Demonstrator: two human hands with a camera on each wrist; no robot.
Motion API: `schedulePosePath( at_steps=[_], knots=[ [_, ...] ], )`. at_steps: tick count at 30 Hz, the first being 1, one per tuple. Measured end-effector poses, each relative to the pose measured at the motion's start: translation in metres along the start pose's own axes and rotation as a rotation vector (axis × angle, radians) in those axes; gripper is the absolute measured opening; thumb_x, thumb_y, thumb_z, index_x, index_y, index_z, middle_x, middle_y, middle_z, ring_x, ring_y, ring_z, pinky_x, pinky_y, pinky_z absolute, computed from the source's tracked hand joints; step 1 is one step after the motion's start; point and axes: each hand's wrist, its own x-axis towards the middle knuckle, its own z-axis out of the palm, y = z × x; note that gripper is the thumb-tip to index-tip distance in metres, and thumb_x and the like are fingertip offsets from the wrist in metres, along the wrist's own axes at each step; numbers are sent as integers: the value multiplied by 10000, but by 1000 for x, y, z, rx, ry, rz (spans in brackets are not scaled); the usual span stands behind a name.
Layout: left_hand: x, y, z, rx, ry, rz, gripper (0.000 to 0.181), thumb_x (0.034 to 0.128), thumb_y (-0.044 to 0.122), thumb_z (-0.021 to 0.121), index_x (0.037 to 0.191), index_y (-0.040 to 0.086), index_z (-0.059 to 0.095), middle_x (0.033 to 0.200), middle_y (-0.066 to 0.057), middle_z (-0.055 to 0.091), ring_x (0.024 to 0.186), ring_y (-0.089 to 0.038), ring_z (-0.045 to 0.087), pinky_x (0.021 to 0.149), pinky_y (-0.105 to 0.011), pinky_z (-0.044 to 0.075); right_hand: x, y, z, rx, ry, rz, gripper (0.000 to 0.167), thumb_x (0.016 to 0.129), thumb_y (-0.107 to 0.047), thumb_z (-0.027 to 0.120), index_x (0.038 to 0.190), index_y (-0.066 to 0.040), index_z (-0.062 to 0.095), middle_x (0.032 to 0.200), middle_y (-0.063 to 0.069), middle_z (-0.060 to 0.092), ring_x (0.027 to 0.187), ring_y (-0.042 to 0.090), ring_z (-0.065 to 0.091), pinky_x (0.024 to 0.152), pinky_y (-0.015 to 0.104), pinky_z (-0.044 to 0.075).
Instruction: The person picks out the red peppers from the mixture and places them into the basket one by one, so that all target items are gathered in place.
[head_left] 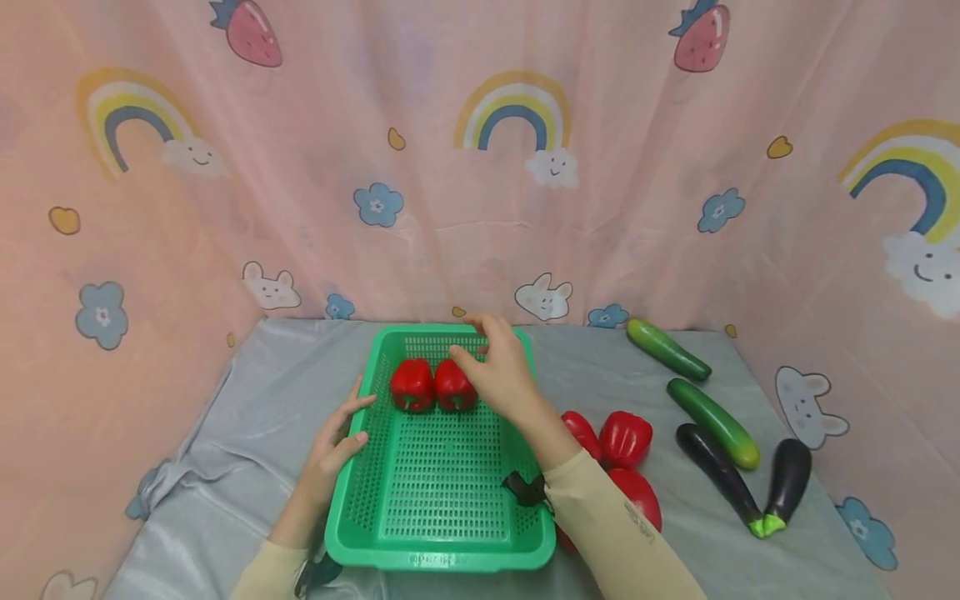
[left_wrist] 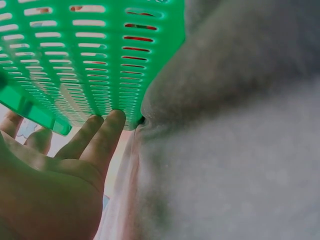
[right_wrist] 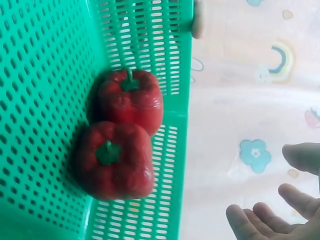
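A green perforated basket (head_left: 442, 560) lies on the grey cloth, with two red bell peppers (head_left: 412, 386) side by side toward its far end. My left hand (head_left: 330, 454) rests against the basket's left side; in the left wrist view its fingers (left_wrist: 102, 140) touch the outer wall. Above the basket's far right part, my right hand (head_left: 498, 367) holds nothing, its fingers relaxed and apart. The right wrist view has the two peppers (right_wrist: 117, 160) inside the basket and my right hand (right_wrist: 280, 217) away from them, beyond the rim.
Several red peppers (head_left: 626, 439) lie right of the basket, partly hidden by my right forearm. Farther right are two green cucumber-like vegetables (head_left: 667, 348) and two dark eggplants (head_left: 789, 479). A pink patterned curtain (head_left: 450, 250) hangs behind the cloth.
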Motion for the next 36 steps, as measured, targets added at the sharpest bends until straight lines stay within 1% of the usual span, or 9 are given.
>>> schedulePosePath(
  at_steps=[3, 6, 9, 13, 16, 21, 26, 31, 36],
  knots=[
    [1, 1, 0, -11, -4, 3, 503, 1072, -8, 473, 1571, -80, 474, 1809, -228, 112, 1675, -326, 92, 1207, -170, 254, -3, -6, -4, -10, 1, 4, 512, 1025, -192, 766, 1495, -73, 598, 1488, 118, 561, 1266, 370, 602, 974, 546, 579],
    [1, 3, 0, -18, -7, 7, 502, 1073, -10, 469, 1569, -91, 467, 1806, -242, 103, 1679, -281, 103, 1209, -175, 259, -7, -13, -9, -5, 2, 16, 534, 1024, -207, 773, 1510, -85, 588, 1502, 119, 533, 1214, 386, 624, 942, 546, 584],
    [1, 3, -1, -9, -14, 3, 503, 1075, -2, 474, 1572, -84, 469, 1812, -213, 118, 1676, -199, 126, 1206, -176, 249, -12, -18, -16, 0, 12, 16, 549, 1013, -202, 788, 1511, -85, 588, 1508, 115, 530, 1193, 371, 638, 932, 543, 587],
    [2, 2, -3, -18, -23, 2, 509, 1075, -10, 469, 1579, -80, 464, 1815, -206, 108, 1666, -123, 142, 1215, -185, 250, -18, -21, -25, -9, 20, -17, 563, 1002, -177, 800, 1511, -69, 584, 1522, 110, 541, 1300, 350, 595, 987, 516, 579],
    [2, 1, -3, -22, -25, 9, 510, 1074, -16, 467, 1580, -81, 461, 1808, -236, 95, 1663, -108, 143, 1217, -185, 249, -24, -21, -32, -1, 16, -31, 581, 1003, -167, 799, 1526, -60, 569, 1543, 109, 533, 1382, 342, 528, 1034, 517, 560],
    [2, 2, -1, -24, -21, 14, 505, 1075, -11, 467, 1574, -89, 462, 1810, -228, 104, 1663, -121, 145, 1211, -179, 254, -36, -18, -43, 28, 31, -7, 591, 1007, -165, 796, 1544, -84, 562, 1572, 105, 506, 1400, 352, 509, 1063, 569, 534],
    [2, 1, 1, -36, -16, 26, 511, 1071, -25, 453, 1573, -120, 441, 1816, -206, 101, 1659, -106, 151, 1216, -181, 264, -47, -14, -54, 49, 47, -7, 593, 1022, -162, 780, 1555, -56, 542, 1575, 125, 520, 1421, 373, 509, 1094, 604, 512],
    [1, 1, 0, -34, -31, 30, 512, 1070, -24, 455, 1573, -121, 440, 1805, -250, 80, 1661, -94, 138, 1212, -181, 268, -60, -15, -68, 46, 50, 60, 607, 1047, -217, 754, 1575, -47, 508, 1582, 146, 496, 1402, 396, 531, 1116, 621, 495],
    [1, 2, 1, -35, -29, 24, 510, 1070, -18, 460, 1572, -111, 453, 1821, -186, 106, 1664, -116, 142, 1205, -191, 298, -72, -12, -83, 7, 56, 149, 649, 1065, -332, 732, 1612, -94, 476, 1631, 104, 457, 1401, 431, 543, 1085, 640, 515]
  ],
)
